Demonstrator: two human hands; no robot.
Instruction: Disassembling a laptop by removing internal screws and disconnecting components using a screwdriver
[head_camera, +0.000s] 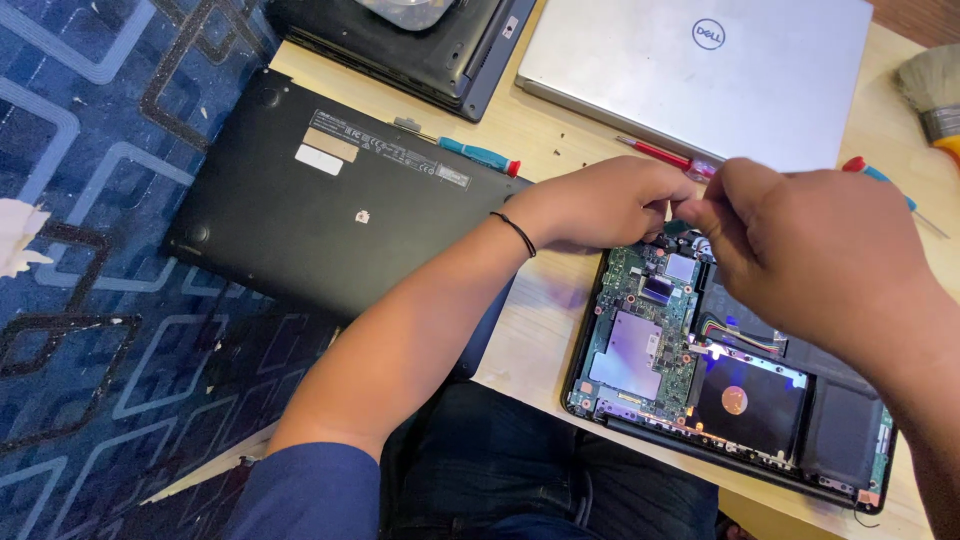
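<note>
- Left hand (605, 203): fingers curled together, fingertips meeting those of the other hand over the far edge of the opened laptop; a thin black band on the wrist. Whether anything is pinched between them cannot be told.
- Right hand (800, 245): fingers bunched and closed, tips just beside the left hand's; any small part held is hidden.
- Opened laptop (700, 370): near right on the wooden table (530, 330), bottom cover off, green circuit board at left, dark drive bay and battery at right.
- Black bottom cover (320, 200): lying flat, left of the hands, partly over the table's left edge.
- Silver laptop (700, 70): closed, far right.
- Dark laptop (420, 45): far centre.
- Blue-handled screwdriver (470, 152): far of the cover.
- Red screwdriver (665, 157): beside the silver laptop.
- Brush (935, 95): far right edge.
- Blue patterned carpet (90, 330): left.
</note>
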